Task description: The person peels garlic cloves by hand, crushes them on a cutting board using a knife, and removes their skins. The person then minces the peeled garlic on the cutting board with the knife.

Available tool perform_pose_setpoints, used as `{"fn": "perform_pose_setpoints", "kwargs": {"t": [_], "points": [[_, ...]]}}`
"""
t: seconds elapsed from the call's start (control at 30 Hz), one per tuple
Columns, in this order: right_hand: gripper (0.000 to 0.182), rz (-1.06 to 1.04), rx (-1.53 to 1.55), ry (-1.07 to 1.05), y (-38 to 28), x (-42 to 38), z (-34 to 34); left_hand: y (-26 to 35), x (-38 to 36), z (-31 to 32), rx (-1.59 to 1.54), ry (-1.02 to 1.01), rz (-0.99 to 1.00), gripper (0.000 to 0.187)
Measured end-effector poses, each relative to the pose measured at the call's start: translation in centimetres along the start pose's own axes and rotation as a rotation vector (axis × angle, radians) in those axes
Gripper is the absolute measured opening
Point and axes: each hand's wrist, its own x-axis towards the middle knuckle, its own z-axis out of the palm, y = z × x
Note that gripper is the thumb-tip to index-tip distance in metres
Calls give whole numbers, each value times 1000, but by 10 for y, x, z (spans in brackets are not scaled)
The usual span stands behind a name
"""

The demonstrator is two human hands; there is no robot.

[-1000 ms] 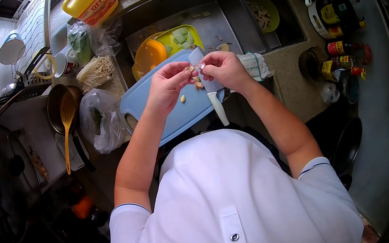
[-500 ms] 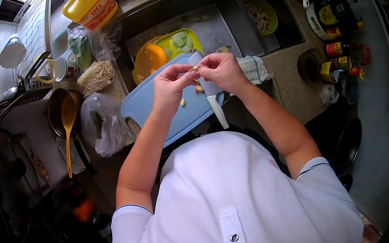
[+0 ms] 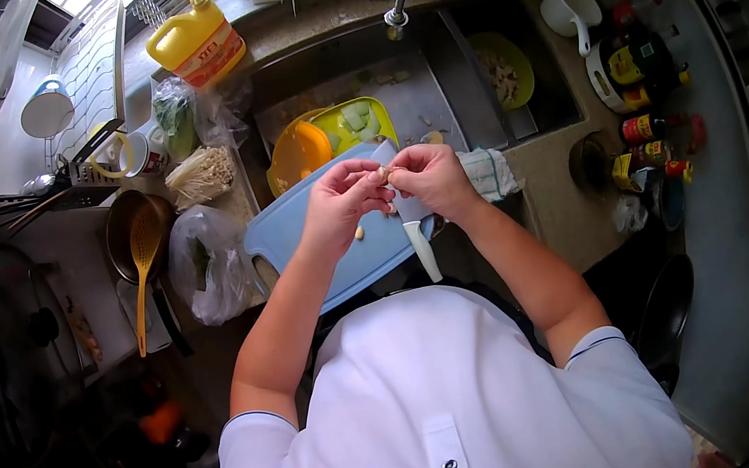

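Over the blue cutting board (image 3: 297, 236), my left hand (image 3: 343, 202) and my right hand (image 3: 436, 178) meet at the fingertips. Both pinch one small pale garlic clove (image 3: 384, 173) between them. A peeled clove (image 3: 359, 233) lies on the board below my left hand. Beneath my hands rests a knife, its white handle (image 3: 423, 251) pointing toward my body and its blade partly hidden by my right hand. Part of another clove shows beside my left fingers.
Beyond the board, the sink (image 3: 310, 60) holds an orange basket (image 3: 304, 150) and a green tray (image 3: 377, 110). Enoki mushrooms (image 3: 201, 176), a plastic bag (image 3: 208, 264) and a pan (image 3: 124, 228) stand left. Sauce bottles (image 3: 645, 129) and a white pot (image 3: 569, 8) are right.
The view has tilted, so the scene sits lower and more of the counter behind the sink shows. My fingers have shifted slightly around the clove, still pinched between both hands.
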Motion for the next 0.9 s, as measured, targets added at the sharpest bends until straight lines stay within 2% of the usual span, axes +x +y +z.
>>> {"fn": "perform_pose_setpoints", "kwargs": {"t": [0.1, 0.23, 0.3, 0.4, 0.5, 0.57, 0.6, 0.67, 0.7, 0.73, 0.8, 0.87, 0.9], "points": [[8, 24, 1, 5, 0, 1, 0, -3, 0, -1, 148, -34, 72, 22], [7, 39, 97, -3, -3, 0, 1, -2, -1, -7, 167, -63, 48, 26], [7, 52, 137, -2, -3, 0, 0, 2, -3, -9, -77, -27, -54, 25], [7, 61, 200, 26, -3, 3, -5, 5, -6, -9, -88, -19, -92, 23], [9, 70, 123, 80, 2, 11, -15, 5, -8, -10, -82, -18, -96, 20], [15, -39, -126, 133, 7, 21, -28, 5, -7, -13, -57, -10, -86, 19], [15, -38, -125, 131, 9, 28, -37, 4, -7, -15, -32, -3, -75, 18], [21, -338, -566, 226, 15, 42, -57, 4, -8, -19, -28, 16, -77, 18], [21, -528, -1146, 427, 13, 43, -58, 3, -8, -20, -23, 30, -77, 18], [21, -526, -1144, 426, 13, 41, -59, 2, -8, -20, -22, 31, -80, 18], [19, -354, -1123, 351, 4, 35, -60, 1, -8, -19, 17, 62, -83, 19], [13, -404, -1036, 372, 6, 33, -49, 1, -6, -14, 19, 85, -62, 20], [11, -423, -898, 375, 7, 34, -43, 1, -4, -11, 26, 106, -40, 21]]}}
